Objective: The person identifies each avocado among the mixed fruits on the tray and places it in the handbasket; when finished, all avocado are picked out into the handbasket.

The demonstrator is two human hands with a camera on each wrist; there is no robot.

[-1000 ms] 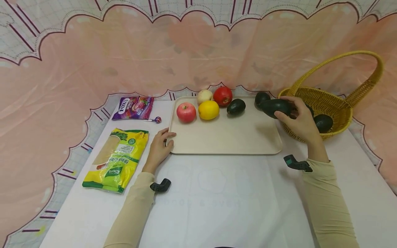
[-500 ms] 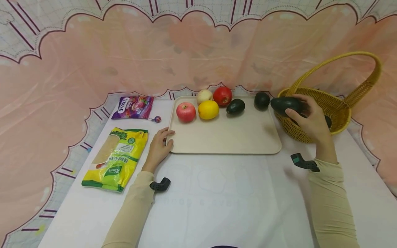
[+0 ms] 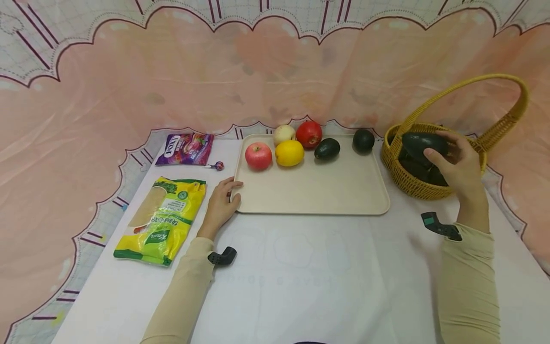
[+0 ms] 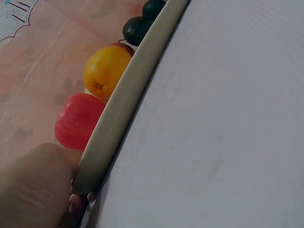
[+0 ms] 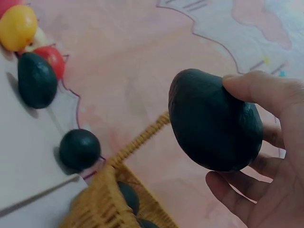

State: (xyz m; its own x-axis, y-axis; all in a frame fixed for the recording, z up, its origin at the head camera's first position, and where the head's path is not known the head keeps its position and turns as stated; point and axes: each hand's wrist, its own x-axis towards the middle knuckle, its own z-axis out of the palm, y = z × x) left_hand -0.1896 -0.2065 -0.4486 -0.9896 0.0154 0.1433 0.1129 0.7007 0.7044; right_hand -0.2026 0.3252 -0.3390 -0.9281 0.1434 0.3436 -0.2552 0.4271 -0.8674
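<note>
White is the table (image 3: 309, 267), nearest to me at the bottom of the frame. At centre left, my left hand (image 3: 220, 204) grips the rim of the beige tray (image 3: 309, 198). At right, my right hand (image 3: 465, 165) holds a dark green avocado (image 3: 423, 145) over the opening of the wicker basket (image 3: 399, 179), in which other dark fruits (image 5: 127, 197) lie. Farther, on the tray's back part, rest a pink apple (image 3: 259, 156), a yellow fruit (image 3: 290, 153) and two dark green fruits (image 3: 327, 149). Behind everything spreads a pinkish sheet (image 3: 193, 71).

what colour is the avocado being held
Dark green, nearly black; the held avocado shows best in the right wrist view.
</note>
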